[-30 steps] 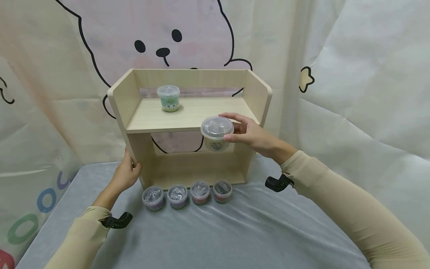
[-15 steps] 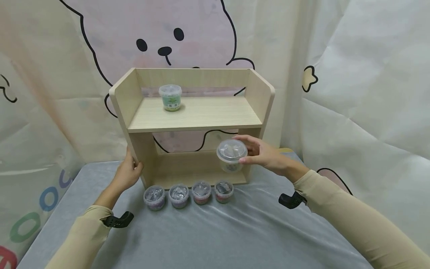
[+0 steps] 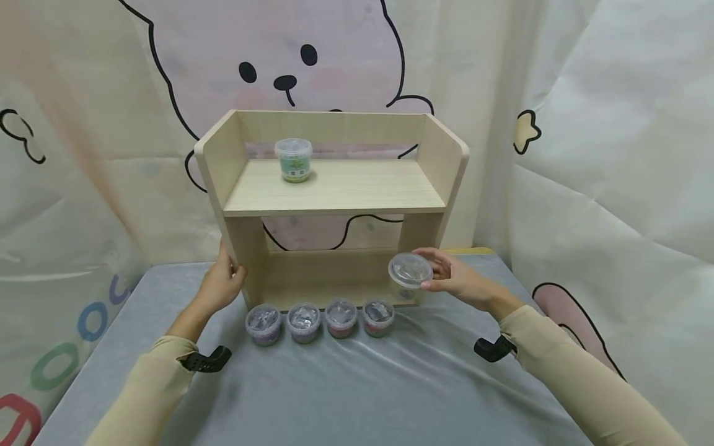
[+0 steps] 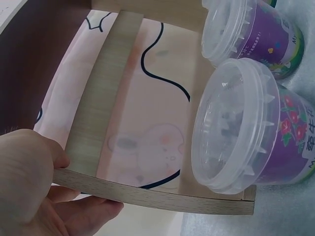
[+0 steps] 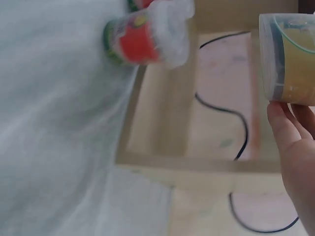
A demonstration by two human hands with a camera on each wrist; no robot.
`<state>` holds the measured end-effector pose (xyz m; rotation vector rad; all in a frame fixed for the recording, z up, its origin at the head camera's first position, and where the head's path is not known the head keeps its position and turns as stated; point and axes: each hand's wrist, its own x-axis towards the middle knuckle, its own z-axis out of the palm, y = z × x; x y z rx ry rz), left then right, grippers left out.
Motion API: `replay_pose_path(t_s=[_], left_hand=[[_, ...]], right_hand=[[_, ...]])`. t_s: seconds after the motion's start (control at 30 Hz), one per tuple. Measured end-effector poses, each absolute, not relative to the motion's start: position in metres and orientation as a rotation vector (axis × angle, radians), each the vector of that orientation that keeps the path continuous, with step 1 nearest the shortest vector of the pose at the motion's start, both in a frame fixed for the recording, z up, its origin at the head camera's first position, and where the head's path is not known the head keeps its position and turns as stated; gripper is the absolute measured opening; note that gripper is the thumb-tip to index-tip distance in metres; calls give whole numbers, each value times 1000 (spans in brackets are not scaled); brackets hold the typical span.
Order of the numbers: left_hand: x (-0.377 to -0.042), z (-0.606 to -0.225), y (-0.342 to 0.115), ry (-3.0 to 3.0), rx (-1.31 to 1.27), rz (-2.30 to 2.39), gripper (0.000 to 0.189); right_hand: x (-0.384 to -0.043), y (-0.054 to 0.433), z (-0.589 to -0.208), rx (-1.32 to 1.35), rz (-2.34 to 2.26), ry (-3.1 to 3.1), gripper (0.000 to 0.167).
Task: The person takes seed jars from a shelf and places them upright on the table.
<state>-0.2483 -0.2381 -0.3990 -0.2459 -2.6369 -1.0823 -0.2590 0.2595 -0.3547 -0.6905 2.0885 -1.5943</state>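
My left hand pinches the front edge of the left side panel of a pale wooden two-tier shelf, thumb inside and fingers outside. In my right hand is a lidded plastic tub, held by its side between thumb and fingers in front of the shelf's lower right part. The right wrist view shows this tub with a yellow label. A green-labelled tub stands upright on the upper board, left of its middle.
Several smaller lidded tubs stand in a row at the shelf's foot, among them a purple-labelled tub and a red-labelled tub. Grey-blue cloth covers the table. Printed curtains hang behind and at both sides.
My right hand has brought the yellow-labelled tub down and to the right, from before the upper board's edge to the lower tier's right side. My left hand keeps its grip on the panel.
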Motion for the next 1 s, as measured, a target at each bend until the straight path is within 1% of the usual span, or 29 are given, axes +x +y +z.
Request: replay_pose_path(t_s=[0.27, 0.63, 1.0], left_hand=[[-250, -398, -236, -2644, -224, -1057, 75], [-250, -401, -237, -2642, -224, -1045, 75], [-250, -400, -237, -2649, -218, -1047, 76]], right_hand=[[-265, 283, -387, -637, -1596, 2052, 73], [-264, 293, -431, -618, -1562, 2021, 71], [-265, 296, -461, -623, -1513, 2027, 74]])
